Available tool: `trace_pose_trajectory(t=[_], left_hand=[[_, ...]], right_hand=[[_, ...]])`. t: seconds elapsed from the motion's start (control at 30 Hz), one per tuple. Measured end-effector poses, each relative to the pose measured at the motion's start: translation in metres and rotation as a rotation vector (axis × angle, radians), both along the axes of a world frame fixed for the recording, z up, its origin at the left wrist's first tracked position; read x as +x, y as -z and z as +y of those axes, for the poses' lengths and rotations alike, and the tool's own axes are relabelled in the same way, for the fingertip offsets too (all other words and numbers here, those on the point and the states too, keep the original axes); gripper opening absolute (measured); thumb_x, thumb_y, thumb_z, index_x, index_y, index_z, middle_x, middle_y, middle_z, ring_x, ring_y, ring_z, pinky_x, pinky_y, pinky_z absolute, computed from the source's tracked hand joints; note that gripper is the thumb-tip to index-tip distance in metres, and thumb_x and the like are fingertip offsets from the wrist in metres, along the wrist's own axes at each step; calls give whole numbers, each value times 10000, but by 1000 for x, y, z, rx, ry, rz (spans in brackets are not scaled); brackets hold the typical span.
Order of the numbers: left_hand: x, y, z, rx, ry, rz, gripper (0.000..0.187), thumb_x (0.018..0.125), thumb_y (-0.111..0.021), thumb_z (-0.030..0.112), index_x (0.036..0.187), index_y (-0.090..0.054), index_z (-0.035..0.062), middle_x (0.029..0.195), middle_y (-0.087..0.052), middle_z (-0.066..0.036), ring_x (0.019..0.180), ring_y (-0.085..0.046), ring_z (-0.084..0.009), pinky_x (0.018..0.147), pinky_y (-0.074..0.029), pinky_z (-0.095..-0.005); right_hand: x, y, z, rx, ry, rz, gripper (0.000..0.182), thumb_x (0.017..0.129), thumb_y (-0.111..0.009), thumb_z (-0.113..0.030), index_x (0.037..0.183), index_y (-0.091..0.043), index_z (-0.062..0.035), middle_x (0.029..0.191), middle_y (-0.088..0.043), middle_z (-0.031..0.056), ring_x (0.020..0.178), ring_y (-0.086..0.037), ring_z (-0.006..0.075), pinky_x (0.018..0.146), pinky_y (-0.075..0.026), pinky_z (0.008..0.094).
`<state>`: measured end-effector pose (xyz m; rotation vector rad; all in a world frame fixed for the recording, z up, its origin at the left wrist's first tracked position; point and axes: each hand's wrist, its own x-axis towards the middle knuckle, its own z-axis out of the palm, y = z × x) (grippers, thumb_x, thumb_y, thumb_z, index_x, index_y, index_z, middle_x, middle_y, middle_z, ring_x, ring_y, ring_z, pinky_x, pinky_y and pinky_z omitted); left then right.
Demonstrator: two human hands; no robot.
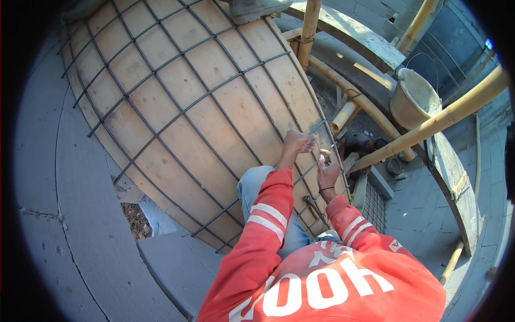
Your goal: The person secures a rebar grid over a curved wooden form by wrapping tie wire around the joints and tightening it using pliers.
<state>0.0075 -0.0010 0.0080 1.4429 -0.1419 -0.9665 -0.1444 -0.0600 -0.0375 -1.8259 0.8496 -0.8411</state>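
A grid of dark steel reinforcing bars lies over a curved plywood sheet. At its right edge, my left hand is closed in a pinch just above the bars. Close to it on the right, my right hand is also closed, its fingers curled toward the left ones. Whatever is between the fingers of either hand is too small or hidden to make out. Below my hands, a dark tool that looks like pincers rests beside my knee.
Bamboo poles cross the right side, near a curved concrete-coated beam with a bucket on it. Lower down beyond the sheet's edge, another person is partly visible. Grey block surfaces lie left, with a rubble-filled gap.
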Motion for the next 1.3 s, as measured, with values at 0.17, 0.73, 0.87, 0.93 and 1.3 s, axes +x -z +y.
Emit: trace_pose_trajectory(t=[0.17,0.73,0.87,0.93,1.3], left_hand=[[0,11,1,-132,-26,-58,202,830,-768,103,913,-733,-78,734,-723,-124,619,-699,-170,602,-587,-258],[-13,14,-17,-249,319,-365,180,848,-757,60,989,-736,-50,810,-730,-100,679,-673,-133,628,-550,-261],[-10,18,-14,-297,351,-48,192,864,-756,59,997,-720,-75,853,-727,-95,674,-670,-135,627,-567,-253],[-13,10,-9,-212,326,-102,176,862,-751,49,982,-721,-77,834,-725,-93,670,-671,-137,608,-562,-251],[-15,0,2,456,-48,-836,241,803,-787,197,1003,-773,64,879,-754,-149,848,-737,-286,756,-597,-377]], right_hand=[[4,-7,-12,-216,-7,-17,217,900,-621,-106,1082,-731,-62,851,-700,142,733,-654,216,682,-503,350],[-35,-91,-115,629,-708,446,198,919,-685,-202,992,-703,-18,688,-492,-77,592,-436,32,501,-302,207],[-42,-64,-90,182,-636,413,226,936,-678,-244,1029,-718,-41,769,-610,-27,653,-519,60,557,-390,227],[-42,-44,-78,-30,-596,256,276,918,-668,-217,1074,-727,3,962,-743,76,847,-634,150,775,-489,295],[-18,16,-27,486,-306,138,181,916,-686,-118,1004,-754,24,811,-680,4,702,-570,67,611,-446,220]])
